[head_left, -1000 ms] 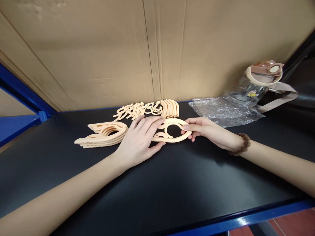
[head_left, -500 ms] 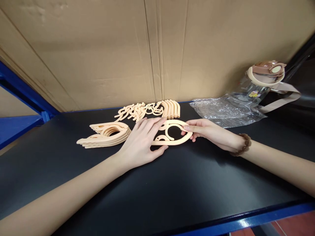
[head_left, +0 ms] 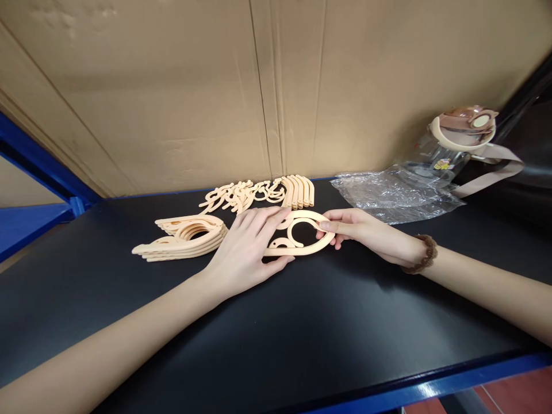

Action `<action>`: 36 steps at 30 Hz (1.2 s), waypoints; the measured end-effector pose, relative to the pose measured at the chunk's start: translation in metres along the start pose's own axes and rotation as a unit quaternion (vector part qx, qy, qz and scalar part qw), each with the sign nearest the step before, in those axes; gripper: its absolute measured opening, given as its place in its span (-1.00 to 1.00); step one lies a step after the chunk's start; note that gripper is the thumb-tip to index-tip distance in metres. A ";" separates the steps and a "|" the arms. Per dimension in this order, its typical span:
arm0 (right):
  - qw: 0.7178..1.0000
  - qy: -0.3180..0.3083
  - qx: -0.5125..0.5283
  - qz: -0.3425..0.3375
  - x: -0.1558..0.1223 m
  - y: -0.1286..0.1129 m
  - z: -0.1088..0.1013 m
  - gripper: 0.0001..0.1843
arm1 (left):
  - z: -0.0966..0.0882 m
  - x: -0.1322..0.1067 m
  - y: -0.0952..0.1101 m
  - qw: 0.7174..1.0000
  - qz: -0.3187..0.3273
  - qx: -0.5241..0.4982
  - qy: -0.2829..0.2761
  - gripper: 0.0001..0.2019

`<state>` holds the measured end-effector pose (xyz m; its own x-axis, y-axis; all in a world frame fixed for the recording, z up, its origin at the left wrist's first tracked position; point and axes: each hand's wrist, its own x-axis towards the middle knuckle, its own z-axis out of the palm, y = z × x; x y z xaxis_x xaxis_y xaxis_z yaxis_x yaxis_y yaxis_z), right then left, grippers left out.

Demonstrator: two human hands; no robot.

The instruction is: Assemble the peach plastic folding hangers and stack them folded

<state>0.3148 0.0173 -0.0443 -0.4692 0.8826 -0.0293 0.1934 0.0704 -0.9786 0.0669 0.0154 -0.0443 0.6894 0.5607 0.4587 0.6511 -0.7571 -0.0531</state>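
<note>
Head view: peach plastic loop (head_left: 304, 250), smooth, oval with curled inner cutouts (possibly a folded hanger, can't confirm), lies flat on the matte black desk (head_left: 302, 333). Left hand (head_left: 244, 253) pinches its left end, fingers flat on top, thumb at near edge. Right hand (head_left: 366, 233) pinches the right end. Matching stack (head_left: 185, 236) just left, crinkled clear bag (head_left: 388, 198) behind right.

head cam | faces forward-down | close over black shelf (head_left: 302, 333) | single view

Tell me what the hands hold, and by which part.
One peach plastic hanger: the right hand pinches its right end, the left hand grips its left side.
</note>
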 end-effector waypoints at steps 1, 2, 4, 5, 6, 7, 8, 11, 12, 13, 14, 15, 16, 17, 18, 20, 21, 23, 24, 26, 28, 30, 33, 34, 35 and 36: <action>1.000 0.002 0.000 0.001 0.000 0.000 0.000 -0.70 | 0.000 0.000 0.000 1.000 0.000 0.001 0.004 -0.40; 1.000 0.003 -0.001 0.002 0.000 0.000 0.001 -0.70 | 0.000 0.000 0.001 1.000 0.000 0.001 0.009 -0.41; 1.000 0.004 -0.001 0.003 0.000 0.001 0.001 -0.69 | -0.001 0.000 0.002 1.000 -0.001 0.002 0.016 -0.43; 1.000 0.003 0.000 0.001 0.000 0.001 0.001 -0.68 | -0.001 0.000 0.002 1.000 -0.002 0.002 0.017 -0.44; 1.000 0.002 0.000 -0.001 0.000 0.001 0.001 -0.67 | -0.001 0.000 0.002 1.000 -0.003 0.002 0.019 -0.45; 1.000 0.000 0.001 -0.003 0.001 0.001 0.001 -0.66 | -0.001 0.000 0.003 1.000 -0.005 0.001 0.020 -0.45; 1.000 -0.002 0.002 -0.006 0.001 0.001 0.001 -0.65 | -0.002 0.000 0.003 1.000 -0.006 0.000 0.020 -0.45; 1.000 -0.004 0.003 -0.009 0.001 0.001 0.000 -0.65 | -0.002 0.000 0.003 1.000 -0.005 -0.002 0.019 -0.45; 1.000 -0.005 0.004 -0.011 0.001 0.001 0.000 -0.66 | -0.001 0.000 0.003 1.000 -0.005 -0.001 0.019 -0.45; 1.000 -0.006 0.007 -0.014 0.001 0.002 0.000 -0.66 | -0.001 0.000 0.003 1.000 -0.005 0.001 0.019 -0.45; 1.000 -0.007 0.010 -0.016 0.000 0.002 0.001 -0.67 | -0.001 0.000 0.002 1.000 -0.005 0.003 0.020 -0.43; 1.000 -0.009 0.014 -0.018 0.000 0.002 0.001 -0.67 | -0.001 0.000 0.002 1.000 -0.005 0.006 0.020 -0.42; 1.000 -0.011 0.017 -0.018 0.000 0.002 0.001 -0.67 | -0.001 0.000 0.002 1.000 -0.005 0.009 0.021 -0.41; 1.000 -0.014 0.018 -0.017 0.000 0.003 0.002 -0.68 | -0.001 0.000 0.002 1.000 -0.004 0.013 0.021 -0.39; 1.000 -0.016 0.019 -0.016 -0.001 0.003 0.002 -0.68 | 0.000 0.000 0.002 1.000 -0.004 0.017 0.022 -0.37; 0.999 -0.021 0.018 -0.019 -0.001 0.003 0.003 -0.69 | 0.000 -0.001 0.002 0.999 -0.002 0.029 0.027 -0.35; 0.999 -0.024 0.017 -0.023 -0.001 0.003 0.003 -0.70 | 0.000 -0.001 0.002 0.999 0.001 0.035 0.030 -0.35; 0.999 -0.031 0.016 -0.028 -0.001 0.002 0.004 -0.72 | 0.000 -0.001 0.002 0.998 0.008 0.045 0.037 -0.34; 0.999 -0.034 0.015 -0.029 -0.002 0.002 0.004 -0.72 | -0.001 -0.001 0.002 0.998 0.011 0.048 0.041 -0.34; 0.999 -0.038 0.013 -0.029 -0.002 0.001 0.005 -0.72 | -0.001 -0.001 0.003 0.997 0.019 0.054 0.048 -0.33; 0.999 -0.038 0.011 -0.029 -0.003 0.000 0.006 -0.72 | -0.002 -0.001 0.003 0.997 0.030 0.057 0.051 -0.34; 0.999 -0.038 0.011 -0.030 -0.003 -0.001 0.007 -0.72 | -0.002 -0.001 0.003 0.996 0.045 0.055 0.051 -0.35; 0.999 -0.039 0.018 -0.029 -0.003 -0.003 0.009 -0.72 | -0.003 -0.001 0.002 0.995 0.060 0.055 0.054 -0.36; 0.999 -0.040 0.021 -0.027 -0.003 -0.003 0.010 -0.72 | -0.003 0.000 0.002 0.995 0.065 0.056 0.057 -0.35; 0.998 -0.042 0.023 -0.028 -0.003 -0.004 0.011 -0.72 | -0.003 0.000 0.003 0.994 0.070 0.059 0.058 -0.34; 0.998 -0.046 0.024 -0.029 -0.003 -0.004 0.011 -0.72 | -0.004 -0.001 0.003 0.993 0.077 0.063 0.059 -0.33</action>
<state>0.3056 0.0088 -0.0424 -0.5568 0.8305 0.0119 0.1222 0.0961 -0.9878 0.0674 0.0113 -0.0416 0.7461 0.3934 0.5372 0.5811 -0.7787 -0.2368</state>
